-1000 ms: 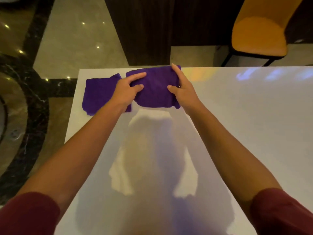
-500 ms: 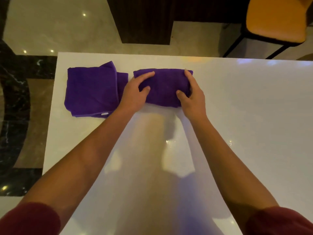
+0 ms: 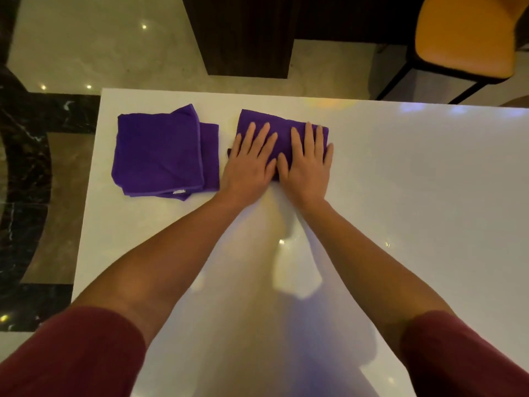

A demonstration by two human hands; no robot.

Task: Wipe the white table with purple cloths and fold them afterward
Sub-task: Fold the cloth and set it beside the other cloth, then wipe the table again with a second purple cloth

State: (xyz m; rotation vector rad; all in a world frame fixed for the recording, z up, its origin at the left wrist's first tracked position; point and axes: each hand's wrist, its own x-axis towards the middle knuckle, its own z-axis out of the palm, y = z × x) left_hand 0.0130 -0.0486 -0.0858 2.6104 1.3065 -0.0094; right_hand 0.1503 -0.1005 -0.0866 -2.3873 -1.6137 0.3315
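Both hands lie flat, side by side, on a folded cloth [image 3: 282,127] near the far edge of the table [image 3: 415,196]. The left hand [image 3: 250,164] has its fingers straight and slightly spread, palm down, covering the cloth's left half; the right hand [image 3: 307,164] presses the right half the same way, fingers straight and close together, thumb angled inward until it nearly meets the left hand. Neither hand grips anything (they only press down on the fabric). The cloth shows beyond the fingertips and a little at either side of the hands, its near edge hidden under the palms. Just left of the left hand, apart from the pressed cloth by a narrow strip of table, sits a stack [image 3: 160,153] of folded purple cloths, with a lower layer jutting out on the side nearest the hand. Beyond the right hand, off the table, stands an orange chair [image 3: 466,38]. Dark red sleeves [image 3: 71,353] cover the upper arms.
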